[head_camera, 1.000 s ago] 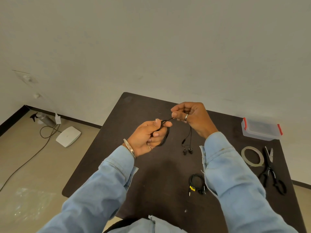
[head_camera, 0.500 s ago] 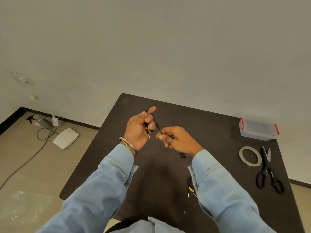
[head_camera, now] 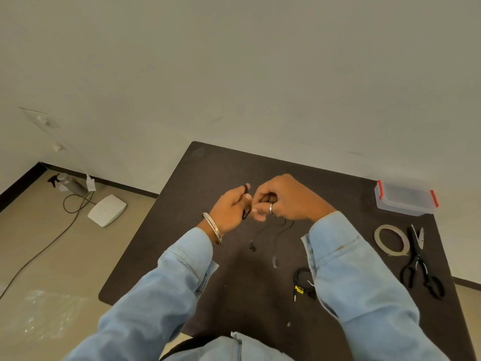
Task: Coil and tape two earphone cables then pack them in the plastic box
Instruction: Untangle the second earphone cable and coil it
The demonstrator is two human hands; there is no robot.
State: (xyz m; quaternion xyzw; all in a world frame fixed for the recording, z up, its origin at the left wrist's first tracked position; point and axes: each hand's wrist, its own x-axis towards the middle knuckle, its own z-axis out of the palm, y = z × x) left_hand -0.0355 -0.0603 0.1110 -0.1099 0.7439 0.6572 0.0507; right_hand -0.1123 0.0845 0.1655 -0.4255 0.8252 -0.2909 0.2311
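1. Above a dark brown table point(head_camera: 221, 282) pushed against a plain pale wall point(head_camera: 234, 74), a person in light blue sleeves works a black earphone cable point(head_camera: 279, 231) with both hands held close together.
2. Left hand point(head_camera: 230, 207), a metal bangle at its wrist, is closed around turns of the cable, with a loop showing over a raised fingertip.
3. Right hand point(head_camera: 289, 201), a ring on one finger, pinches the same cable just beside the left; the loose end hangs down from it, with an earbud dangling over the tabletop.
4. Second earphone cable point(head_camera: 302, 281), already coiled and showing a yellow tag by its plug, lies on the table near the right sleeve, partly hidden by it.
5. Plastic box point(head_camera: 406, 199), clear with red clips and its lid on, sits at the table's far right corner, well apart from the hands.
6. Tape roll point(head_camera: 391, 239) lies nearer than the box, with black-handled scissors point(head_camera: 419, 264) just beside it.
7. Beige floor point(head_camera: 52, 256) to the left holds a flat white device point(head_camera: 107, 210), a trailing dark cord and a spray bottle point(head_camera: 70, 184) by the skirting.
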